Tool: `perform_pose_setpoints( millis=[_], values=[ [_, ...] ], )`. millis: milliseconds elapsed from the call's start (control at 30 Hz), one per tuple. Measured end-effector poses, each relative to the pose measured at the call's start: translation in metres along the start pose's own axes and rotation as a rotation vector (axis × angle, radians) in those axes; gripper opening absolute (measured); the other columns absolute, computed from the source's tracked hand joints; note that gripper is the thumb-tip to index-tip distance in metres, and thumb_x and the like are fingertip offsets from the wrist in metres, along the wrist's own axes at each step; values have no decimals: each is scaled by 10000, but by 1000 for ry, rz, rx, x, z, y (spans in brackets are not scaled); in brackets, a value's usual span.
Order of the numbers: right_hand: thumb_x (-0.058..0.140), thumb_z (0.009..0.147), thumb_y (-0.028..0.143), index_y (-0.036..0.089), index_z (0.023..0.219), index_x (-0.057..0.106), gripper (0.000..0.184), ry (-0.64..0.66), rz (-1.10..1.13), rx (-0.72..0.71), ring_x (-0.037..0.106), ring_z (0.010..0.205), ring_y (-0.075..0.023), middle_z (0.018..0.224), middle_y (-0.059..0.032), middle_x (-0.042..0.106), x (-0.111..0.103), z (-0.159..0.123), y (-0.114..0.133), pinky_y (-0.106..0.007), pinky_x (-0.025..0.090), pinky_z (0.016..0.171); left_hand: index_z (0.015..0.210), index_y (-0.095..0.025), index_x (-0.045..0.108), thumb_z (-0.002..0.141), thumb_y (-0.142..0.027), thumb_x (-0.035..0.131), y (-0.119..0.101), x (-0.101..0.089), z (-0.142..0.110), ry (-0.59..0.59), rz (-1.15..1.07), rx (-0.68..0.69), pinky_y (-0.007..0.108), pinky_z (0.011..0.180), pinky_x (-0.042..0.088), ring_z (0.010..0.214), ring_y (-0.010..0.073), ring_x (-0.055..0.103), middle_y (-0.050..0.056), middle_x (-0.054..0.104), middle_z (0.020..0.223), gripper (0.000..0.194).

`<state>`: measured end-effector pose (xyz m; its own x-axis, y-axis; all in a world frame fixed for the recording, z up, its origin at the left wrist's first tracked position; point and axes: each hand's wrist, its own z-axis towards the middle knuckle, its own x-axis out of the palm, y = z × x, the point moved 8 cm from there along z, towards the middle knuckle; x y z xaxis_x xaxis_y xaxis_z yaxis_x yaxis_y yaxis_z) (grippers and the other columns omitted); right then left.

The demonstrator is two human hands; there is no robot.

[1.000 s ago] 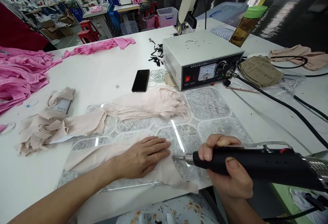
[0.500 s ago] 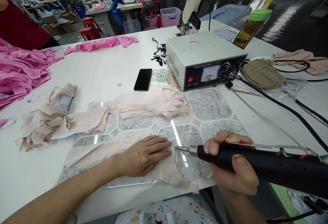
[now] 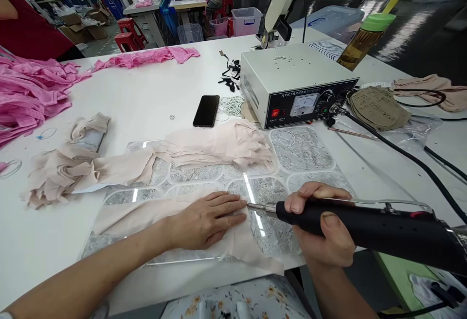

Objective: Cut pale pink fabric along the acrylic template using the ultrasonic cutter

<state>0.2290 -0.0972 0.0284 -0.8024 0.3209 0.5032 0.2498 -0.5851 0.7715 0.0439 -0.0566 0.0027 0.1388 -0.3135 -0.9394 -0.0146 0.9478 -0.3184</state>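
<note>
My left hand [image 3: 209, 219] lies flat, fingers stretched out, on a pale beige fabric piece [image 3: 251, 248] spread over a clear sheet with a grey marbled pattern [image 3: 270, 192]. In my right hand [image 3: 324, 231] is a black handheld ultrasonic welding tool [image 3: 379, 229], held level with its thin metal tip pointing left. That tip is at the fingertips of my left hand, near the fabric's edge; whether it touches is hard to tell. A stack of beige fabric pieces [image 3: 222, 144] rests on the far part of the sheet, and a crumpled beige bundle [image 3: 62, 170] lies to the left.
Behind the sheet stand a grey control box [image 3: 299, 80] and a black phone [image 3: 206, 111]. A black cable [image 3: 408, 156] runs down the right side. Brown card templates [image 3: 379, 107] and a green-lidded bottle [image 3: 367, 39] sit at right; pink fabric [image 3: 32, 93] is heaped at left.
My right hand has brought the welding tool left and slightly up, so its tip is now at my left fingertips. My left hand stays on the fabric. The whole view has shifted slightly.
</note>
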Motion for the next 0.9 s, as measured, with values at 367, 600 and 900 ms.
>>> perform_pose_setpoints(
  millis=[367,600,900],
  values=[
    [643,796,244,208,851,625,68,18,-41,-31,605,555,-104,800,3,603,4,3,3,-284,559,534,1371,-128,494,986,-182,412,0,0,0,-17,-2,0,437,1144,359,1362,267,429,122,472,1462,397],
    [630,796,263,198,861,637,92,23,-4,39,578,546,-109,806,-11,591,3,-1,7,-306,542,518,1366,-131,496,983,-187,403,0,0,0,5,-8,-2,452,1137,371,1363,280,430,126,461,1470,397],
    [626,805,273,206,879,654,104,47,-12,58,581,543,-113,807,-17,589,3,-5,7,-314,541,513,1350,-133,505,973,-173,408,0,0,0,8,3,-13,445,1134,374,1354,276,443,119,469,1465,391]
  ],
)
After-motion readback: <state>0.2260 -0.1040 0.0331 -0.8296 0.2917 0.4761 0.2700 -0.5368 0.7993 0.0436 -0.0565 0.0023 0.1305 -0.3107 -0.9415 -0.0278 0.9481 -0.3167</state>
